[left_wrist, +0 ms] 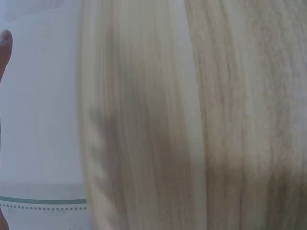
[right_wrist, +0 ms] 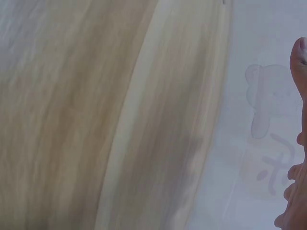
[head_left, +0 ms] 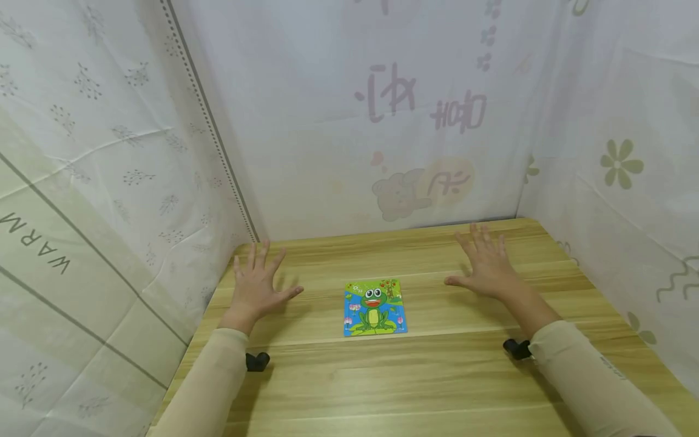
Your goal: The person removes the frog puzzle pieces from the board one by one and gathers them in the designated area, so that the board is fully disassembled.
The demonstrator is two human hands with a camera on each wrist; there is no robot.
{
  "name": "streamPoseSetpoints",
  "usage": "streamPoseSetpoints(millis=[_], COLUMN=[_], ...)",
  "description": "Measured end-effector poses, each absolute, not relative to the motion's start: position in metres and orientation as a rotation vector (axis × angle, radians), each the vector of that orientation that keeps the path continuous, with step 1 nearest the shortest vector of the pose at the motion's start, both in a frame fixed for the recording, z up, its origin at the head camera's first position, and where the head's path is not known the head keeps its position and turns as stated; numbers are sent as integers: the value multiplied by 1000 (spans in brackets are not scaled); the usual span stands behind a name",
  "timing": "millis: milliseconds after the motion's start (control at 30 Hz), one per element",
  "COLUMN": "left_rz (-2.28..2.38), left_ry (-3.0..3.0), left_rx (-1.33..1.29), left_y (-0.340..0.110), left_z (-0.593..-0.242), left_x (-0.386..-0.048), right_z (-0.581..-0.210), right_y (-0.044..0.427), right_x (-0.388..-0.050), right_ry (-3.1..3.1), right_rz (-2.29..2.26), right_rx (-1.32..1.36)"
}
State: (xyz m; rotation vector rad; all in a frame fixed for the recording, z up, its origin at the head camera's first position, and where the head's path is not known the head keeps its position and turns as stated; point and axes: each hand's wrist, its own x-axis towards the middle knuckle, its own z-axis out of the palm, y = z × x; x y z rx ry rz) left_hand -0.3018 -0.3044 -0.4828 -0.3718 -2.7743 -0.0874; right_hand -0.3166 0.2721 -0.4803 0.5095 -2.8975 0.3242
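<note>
I'm facing a wood-grained worktop [head_left: 327,394] that catches a soft sheen toward six o'clock. Creased, pale printed curtains [head_left: 306,152] stand around it: at twelve, a pinkish bear [head_left: 398,195] and mauve lettering [head_left: 390,92]; at nine, leafy sprigs [head_left: 138,177]; at three, an olive-green flower [head_left: 621,164].

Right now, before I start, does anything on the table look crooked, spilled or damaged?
No, nothing stands out. The frog picture lies flat on the table, with no visible damage, and I see no spill. The left hand and right hand are spread on either side of it, holding nothing.
</note>
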Motion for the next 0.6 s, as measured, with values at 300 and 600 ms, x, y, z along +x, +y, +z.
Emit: streamPoseSetpoints(millis=[300, 600], left_rz=[-148, -263], left_ry=[-2798, -2801], left_rx=[-358, -348], left_y=[-301, -289], left_z=[-490, -491], left_x=[-301, -296], right_z=[-481, -481], right_y=[258, 238], right_x=[-315, -317], right_ry=[-2902, -2887], right_rz=[443, 546], right_rx=[540, 574])
